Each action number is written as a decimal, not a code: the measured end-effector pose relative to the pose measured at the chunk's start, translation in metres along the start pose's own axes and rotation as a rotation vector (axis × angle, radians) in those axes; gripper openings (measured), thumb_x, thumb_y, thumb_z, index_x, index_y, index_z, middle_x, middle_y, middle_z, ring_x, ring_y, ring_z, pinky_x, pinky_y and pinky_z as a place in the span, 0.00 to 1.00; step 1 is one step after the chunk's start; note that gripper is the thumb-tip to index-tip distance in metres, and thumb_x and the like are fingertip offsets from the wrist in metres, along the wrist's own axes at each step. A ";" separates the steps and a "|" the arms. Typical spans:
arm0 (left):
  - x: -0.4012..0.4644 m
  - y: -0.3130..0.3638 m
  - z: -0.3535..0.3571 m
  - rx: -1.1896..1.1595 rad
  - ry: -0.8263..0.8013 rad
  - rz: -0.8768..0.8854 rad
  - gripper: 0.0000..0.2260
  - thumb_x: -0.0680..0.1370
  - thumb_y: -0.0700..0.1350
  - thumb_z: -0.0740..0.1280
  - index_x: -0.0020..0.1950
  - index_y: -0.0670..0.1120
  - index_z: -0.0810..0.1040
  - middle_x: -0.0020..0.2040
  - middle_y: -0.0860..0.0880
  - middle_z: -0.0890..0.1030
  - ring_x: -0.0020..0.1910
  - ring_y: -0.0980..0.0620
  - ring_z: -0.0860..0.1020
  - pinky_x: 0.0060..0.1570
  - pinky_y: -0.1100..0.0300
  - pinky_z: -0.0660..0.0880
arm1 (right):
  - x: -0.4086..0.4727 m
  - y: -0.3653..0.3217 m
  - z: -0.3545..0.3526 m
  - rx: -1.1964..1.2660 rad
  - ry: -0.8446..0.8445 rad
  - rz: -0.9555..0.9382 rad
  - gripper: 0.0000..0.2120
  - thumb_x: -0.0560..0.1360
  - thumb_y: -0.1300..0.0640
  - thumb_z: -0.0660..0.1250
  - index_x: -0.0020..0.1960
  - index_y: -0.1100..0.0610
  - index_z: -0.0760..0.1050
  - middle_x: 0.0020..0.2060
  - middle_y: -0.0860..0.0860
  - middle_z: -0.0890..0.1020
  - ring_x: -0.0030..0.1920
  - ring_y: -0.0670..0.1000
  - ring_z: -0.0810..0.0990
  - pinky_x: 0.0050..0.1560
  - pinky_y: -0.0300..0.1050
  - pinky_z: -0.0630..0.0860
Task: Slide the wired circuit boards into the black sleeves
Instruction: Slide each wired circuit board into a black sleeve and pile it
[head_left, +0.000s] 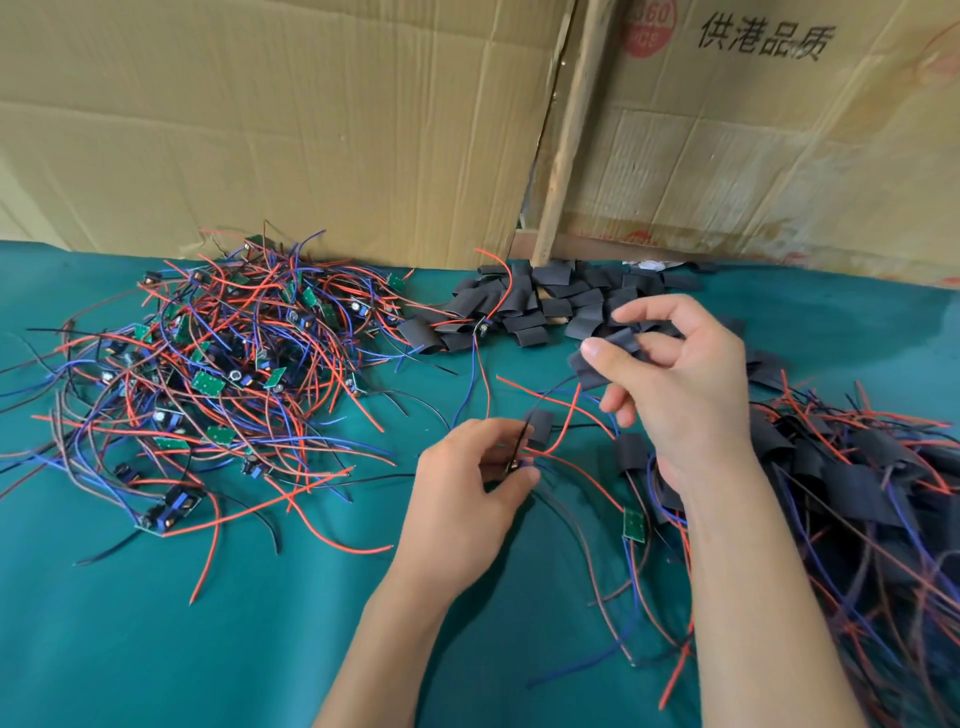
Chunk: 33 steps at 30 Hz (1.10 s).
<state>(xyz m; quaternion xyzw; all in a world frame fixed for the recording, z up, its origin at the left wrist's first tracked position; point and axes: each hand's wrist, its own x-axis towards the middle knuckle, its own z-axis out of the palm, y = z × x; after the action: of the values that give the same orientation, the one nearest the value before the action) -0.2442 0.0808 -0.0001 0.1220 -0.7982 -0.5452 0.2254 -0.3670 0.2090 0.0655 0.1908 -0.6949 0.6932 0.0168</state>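
Note:
My right hand (680, 384) pinches a flat black sleeve (605, 358) between thumb and fingers, lifted above the cloth. Lower and to the left, my left hand (470, 488) grips a wired circuit board; the board is mostly hidden in my fingers, with red, blue and black wires (561, 457) fanning out from it. A sleeved board (540, 426) lies just beyond my left fingers. A tangled heap of bare green boards with wires (218, 374) covers the left of the table. Loose black sleeves (550, 306) are piled at the back centre.
Sleeved boards with wires (857, 483) are heaped at the right. One bare green board (634, 525) lies between my forearms. Teal cloth (208, 623) covers the table. Cardboard sheets (311, 130) and a wooden post (571, 130) stand along the back edge.

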 end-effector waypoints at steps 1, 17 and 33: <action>0.000 0.000 -0.001 -0.006 0.021 0.011 0.16 0.73 0.34 0.75 0.53 0.54 0.81 0.48 0.52 0.85 0.47 0.61 0.83 0.51 0.71 0.76 | 0.000 0.001 0.001 -0.005 -0.020 0.010 0.13 0.72 0.65 0.77 0.49 0.54 0.76 0.28 0.55 0.82 0.21 0.51 0.74 0.21 0.39 0.68; 0.004 0.003 -0.002 -0.200 0.210 -0.037 0.18 0.76 0.35 0.73 0.61 0.53 0.78 0.51 0.52 0.82 0.48 0.57 0.83 0.43 0.70 0.76 | -0.008 0.001 0.026 0.210 -0.233 0.226 0.25 0.64 0.60 0.81 0.58 0.58 0.75 0.33 0.53 0.83 0.27 0.51 0.76 0.25 0.41 0.70; 0.006 0.002 -0.006 -0.600 0.290 -0.097 0.07 0.72 0.45 0.75 0.50 0.49 0.86 0.46 0.45 0.86 0.49 0.44 0.86 0.53 0.51 0.82 | -0.017 0.001 0.061 1.059 -0.045 0.499 0.15 0.65 0.63 0.75 0.51 0.58 0.78 0.55 0.54 0.78 0.29 0.41 0.70 0.27 0.32 0.65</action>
<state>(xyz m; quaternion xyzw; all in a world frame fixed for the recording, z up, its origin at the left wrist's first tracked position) -0.2463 0.0745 0.0047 0.1643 -0.5550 -0.7429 0.3362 -0.3374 0.1538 0.0571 0.0186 -0.2777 0.9248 -0.2593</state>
